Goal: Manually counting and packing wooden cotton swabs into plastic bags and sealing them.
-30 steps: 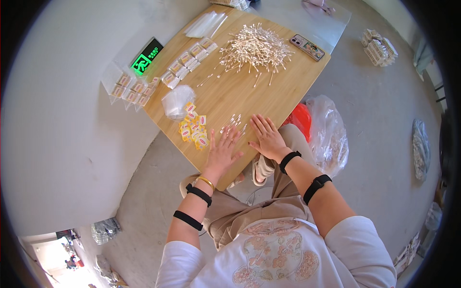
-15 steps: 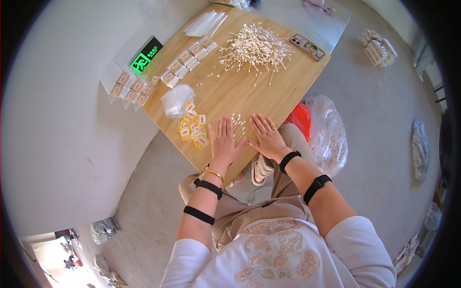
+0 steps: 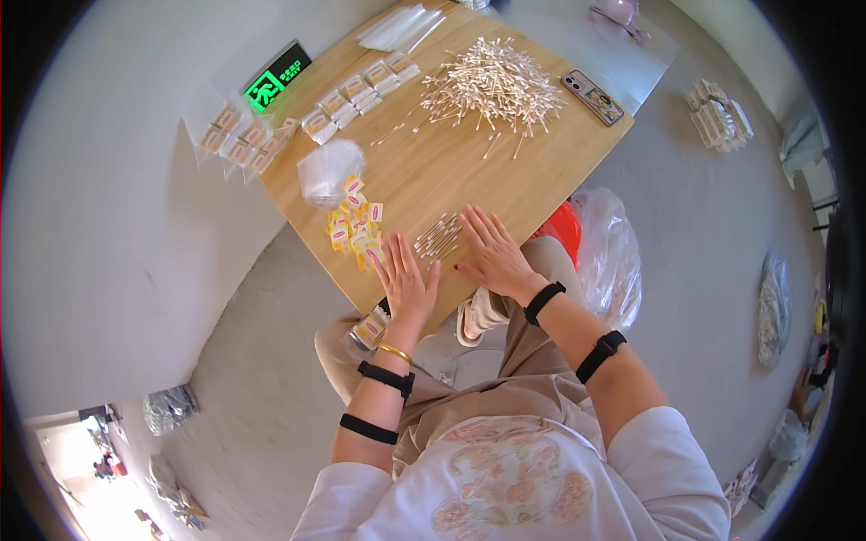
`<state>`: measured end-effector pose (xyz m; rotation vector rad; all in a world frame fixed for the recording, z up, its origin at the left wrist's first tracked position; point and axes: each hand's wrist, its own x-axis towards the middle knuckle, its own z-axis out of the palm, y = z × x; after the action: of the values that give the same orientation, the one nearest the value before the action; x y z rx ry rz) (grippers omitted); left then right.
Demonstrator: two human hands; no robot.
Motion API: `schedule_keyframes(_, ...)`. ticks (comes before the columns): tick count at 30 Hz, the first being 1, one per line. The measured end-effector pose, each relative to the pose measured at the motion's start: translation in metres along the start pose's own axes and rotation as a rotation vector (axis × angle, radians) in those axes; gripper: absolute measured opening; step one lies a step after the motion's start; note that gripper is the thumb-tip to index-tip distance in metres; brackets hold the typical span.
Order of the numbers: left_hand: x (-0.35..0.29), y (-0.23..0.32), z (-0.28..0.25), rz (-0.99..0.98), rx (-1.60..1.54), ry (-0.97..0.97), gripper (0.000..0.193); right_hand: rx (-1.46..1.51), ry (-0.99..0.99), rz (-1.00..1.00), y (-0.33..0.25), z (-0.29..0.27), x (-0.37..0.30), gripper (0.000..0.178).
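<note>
A small bunch of cotton swabs (image 3: 437,236) lies on the wooden table (image 3: 406,180) between my two hands. My left hand (image 3: 406,284), fingers stretched out, is just left of and nearer than the bunch, by the table's near edge. On its other side my right hand (image 3: 492,252) lies flat with fingers extended, close to the swab ends. Neither hand holds anything. Yellow and white label cards (image 3: 359,225) lie in a loose heap beyond my left fingertips. Behind them is a stack of clear plastic bags (image 3: 330,171). A large pile of cotton swabs (image 3: 496,86) covers the far part of the table.
Packed swab packets (image 3: 359,95) stand in a row along the left side, more packets (image 3: 239,140) at the left edge by a green lit sign (image 3: 278,77). A phone (image 3: 592,96) lies at the far right corner. Plastic bags (image 3: 609,252) stand right of my knee.
My left hand has drawn back toward me and slightly left, away from the small swab bunch, which now shows more fully. My right hand stays beside it. The view has shifted slightly.
</note>
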<state>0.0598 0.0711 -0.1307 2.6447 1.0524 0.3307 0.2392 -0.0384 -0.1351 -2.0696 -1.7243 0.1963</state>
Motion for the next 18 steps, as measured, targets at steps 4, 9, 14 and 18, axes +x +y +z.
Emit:
schedule_keyframes(4,-0.023,0.001,0.013,-0.036,0.183,-0.028,0.086,-0.007,-0.005,-0.080,0.003,0.006,0.026,0.088)
schedule_keyframes(9,-0.016,0.007,0.017,-0.076,0.209,-0.046,0.090,-0.055,-0.045,-0.135,0.007,0.013,0.034,0.087)
schedule_keyframes(14,-0.006,0.011,0.024,-0.086,0.144,-0.026,0.095,-0.109,-0.023,-0.164,-0.016,0.029,0.033,0.082)
schedule_keyframes(18,-0.006,0.012,0.023,-0.086,0.144,-0.041,0.096,-0.118,-0.020,-0.165,-0.019,0.029,0.034,0.081)
